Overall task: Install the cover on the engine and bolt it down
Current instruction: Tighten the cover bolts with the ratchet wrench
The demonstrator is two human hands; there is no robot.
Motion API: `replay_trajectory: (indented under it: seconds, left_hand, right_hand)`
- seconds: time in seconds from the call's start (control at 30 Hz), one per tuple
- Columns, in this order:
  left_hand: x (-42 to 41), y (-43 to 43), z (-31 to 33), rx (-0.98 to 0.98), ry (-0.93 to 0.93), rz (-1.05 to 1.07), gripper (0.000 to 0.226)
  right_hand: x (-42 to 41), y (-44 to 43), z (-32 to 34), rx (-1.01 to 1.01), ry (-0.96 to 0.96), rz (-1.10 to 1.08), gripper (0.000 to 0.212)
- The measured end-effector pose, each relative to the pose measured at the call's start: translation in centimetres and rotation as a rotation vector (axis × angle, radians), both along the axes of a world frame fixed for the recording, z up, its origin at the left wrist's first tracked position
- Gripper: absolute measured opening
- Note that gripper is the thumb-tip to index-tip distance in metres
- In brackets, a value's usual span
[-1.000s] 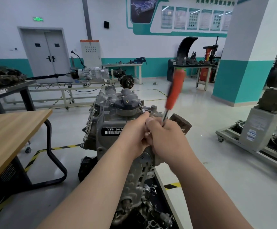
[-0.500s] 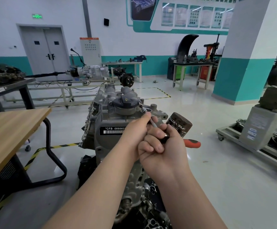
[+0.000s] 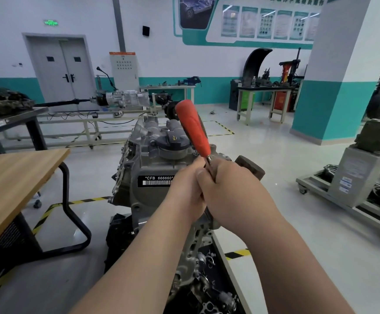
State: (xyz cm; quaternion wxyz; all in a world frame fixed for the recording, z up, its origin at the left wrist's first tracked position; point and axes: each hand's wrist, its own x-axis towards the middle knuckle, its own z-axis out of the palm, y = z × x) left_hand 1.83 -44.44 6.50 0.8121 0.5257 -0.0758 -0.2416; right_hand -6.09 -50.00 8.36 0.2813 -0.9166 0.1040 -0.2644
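A grey engine (image 3: 139,168) stands upright in front of me, with a black label reading CFB 666660 on its cover (image 3: 155,180) and a dark oil filler cap (image 3: 173,141) on top. My right hand (image 3: 232,196) is closed around the metal shaft of a ratchet wrench whose red handle (image 3: 193,130) points up and to the left. My left hand (image 3: 186,189) presses against the right hand at the tool's head, on the engine's upper right corner. The bolt and the tool's head are hidden under my hands.
A wooden table (image 3: 10,180) with a black tube frame stands at the left. A dark oil filter (image 3: 251,168) juts from the engine's right side. A wheeled engine stand (image 3: 354,184) is at the right, workbenches and a teal pillar (image 3: 334,91) behind.
The red handle swung from upright a second ago down to the right, and now stands up again, leaning left. Both hands stayed at the engine's upper right corner.
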Motion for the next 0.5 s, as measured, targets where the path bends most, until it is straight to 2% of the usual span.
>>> replay_trajectory:
  seconds: [0.03,0.1,0.17,0.3,0.37,0.43,0.5]
  left_hand:
    - [0.0,0.0,0.0,-0.008,-0.005,-0.001,0.047]
    - [0.0,0.1,0.1,0.016,-0.004,0.017,0.04]
    - [-0.1,0.2,0.2,0.033,0.001,-0.001,0.038]
    - [0.2,0.7,-0.4,0.085,0.0,-0.078,0.057]
    - [0.1,0.8,-0.3,0.083,-0.005,-0.103,0.047]
    - [0.2,0.8,-0.3,0.087,-0.007,-0.112,0.038]
    - [0.3,0.5,-0.4,0.102,-0.029,-0.082,0.036]
  right_hand:
    - [0.1,0.0,-0.1,0.012,-0.014,0.0,0.032]
    - [0.4,0.0,-0.3,0.239,-0.057,0.037,0.035]
    - [0.5,0.1,-0.8,0.579,-0.103,0.086,0.039]
    - [0.6,1.0,-2.0,1.476,-0.243,0.316,0.036]
    - [0.8,1.2,-2.2,1.877,-0.309,0.466,0.035]
    - [0.8,1.3,-2.4,2.133,-0.341,0.552,0.034]
    - [0.6,1.4,-2.7,2.271,-0.358,0.627,0.033]
